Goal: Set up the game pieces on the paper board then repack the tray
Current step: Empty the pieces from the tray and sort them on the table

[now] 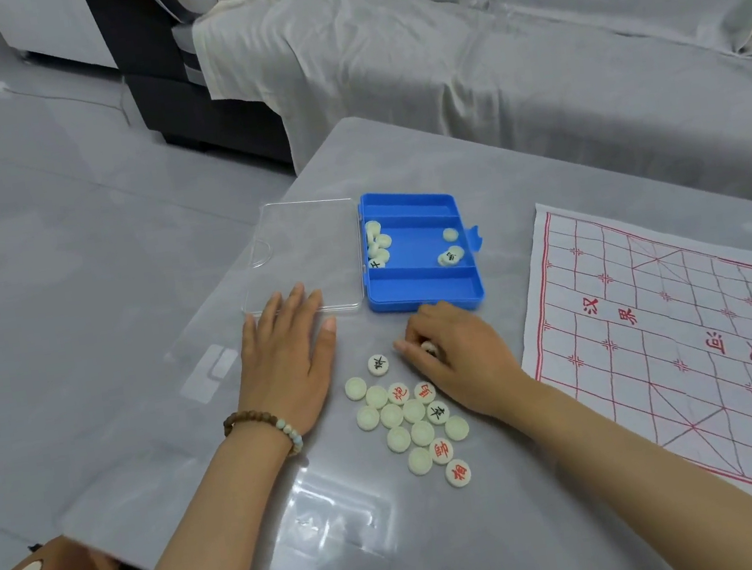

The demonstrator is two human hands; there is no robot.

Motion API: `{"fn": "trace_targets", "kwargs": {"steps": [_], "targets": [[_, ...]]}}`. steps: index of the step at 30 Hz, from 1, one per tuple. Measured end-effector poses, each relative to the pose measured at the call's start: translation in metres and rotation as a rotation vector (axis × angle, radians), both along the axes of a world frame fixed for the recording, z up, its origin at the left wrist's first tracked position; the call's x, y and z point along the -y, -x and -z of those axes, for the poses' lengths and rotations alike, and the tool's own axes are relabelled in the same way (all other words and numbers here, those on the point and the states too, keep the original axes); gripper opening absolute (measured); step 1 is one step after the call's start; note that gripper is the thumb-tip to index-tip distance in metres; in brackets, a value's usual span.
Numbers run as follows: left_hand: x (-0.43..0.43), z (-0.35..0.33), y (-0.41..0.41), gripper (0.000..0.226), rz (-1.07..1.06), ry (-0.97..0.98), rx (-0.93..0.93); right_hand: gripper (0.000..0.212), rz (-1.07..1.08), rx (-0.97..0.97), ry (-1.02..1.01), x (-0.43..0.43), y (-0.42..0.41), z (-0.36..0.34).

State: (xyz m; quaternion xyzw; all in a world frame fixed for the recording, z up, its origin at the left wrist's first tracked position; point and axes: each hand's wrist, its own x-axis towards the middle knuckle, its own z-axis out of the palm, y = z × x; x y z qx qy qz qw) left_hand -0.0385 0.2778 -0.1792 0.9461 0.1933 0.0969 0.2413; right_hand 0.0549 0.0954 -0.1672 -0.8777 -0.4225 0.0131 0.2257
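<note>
Fingers (296, 301) of the left hand (286, 365) lie straight and slightly spread, palm down on the grey table (496, 533), their tips resting on the near edge of the clear lid (306, 246). I note a bead bracelet (262, 427) at that wrist. The lid lies flat against the left side of the blue tray (427, 299), whose middle compartment holds xiangqi discs in a left-end group (377, 246) and a right-end group (450, 250). Nearer the camera, a loose cluster of discs (410, 420) lies on the table between the two hands. A few show red or black characters and most show a blank face. The right hand (462, 359) rests at the cluster's far right corner, just before the tray's front wall, fingers curled and pinching one cream disc (429, 347), of which I see only a sliver. Farthest right, the red-lined paper xiangqi board (676, 339) lies flat on the table, apart from the tray.
</note>
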Motion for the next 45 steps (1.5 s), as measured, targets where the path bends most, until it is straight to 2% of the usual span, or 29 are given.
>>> {"fn": "trace_targets", "kwargs": {"steps": [4,7,11,17,21,24,28,31,36,40,42,45], "targets": [[0.001,0.000,0.001,0.066,0.012,-0.006,-0.007,0.028,-0.003,-0.185,-0.073,0.021,0.002,-0.010],[0.001,0.000,0.002,0.066,0.011,-0.006,-0.002,0.044,-0.010,-0.310,0.022,0.038,0.011,-0.017],[0.002,0.000,0.002,0.066,0.008,-0.008,0.002,0.059,-0.104,-0.224,0.257,0.042,0.028,-0.009],[0.003,-0.004,0.003,0.065,0.008,-0.002,0.011,0.068,-0.115,-0.101,0.337,0.034,0.036,-0.003],[0.003,-0.004,0.002,0.049,0.002,-0.014,-0.007,0.069,-0.197,-0.113,0.300,0.030,0.046,-0.001],[0.003,-0.004,0.002,0.048,0.005,-0.009,-0.004,0.060,-0.185,-0.150,0.197,0.026,0.044,-0.008],[0.002,-0.004,0.002,0.049,0.009,0.025,0.005,0.055,-0.002,-0.132,-0.019,0.006,0.016,-0.029],[0.001,-0.003,0.002,0.049,0.005,0.031,0.011,0.059,0.140,-0.190,-0.042,-0.022,-0.024,-0.036],[0.001,-0.002,0.002,0.057,0.000,0.033,0.015,0.059,0.278,-0.337,-0.023,-0.072,-0.072,-0.030],[0.001,0.000,0.002,0.070,-0.003,0.026,0.023,0.053,0.326,-0.392,-0.159,-0.095,-0.080,-0.019],[0.001,0.001,0.003,0.079,-0.004,0.020,0.021,0.049,0.317,-0.372,-0.169,-0.094,-0.080,-0.017],[0.001,0.001,0.002,0.082,-0.010,0.007,0.016,0.043,0.266,-0.199,-0.056,-0.088,-0.081,-0.014]]}}
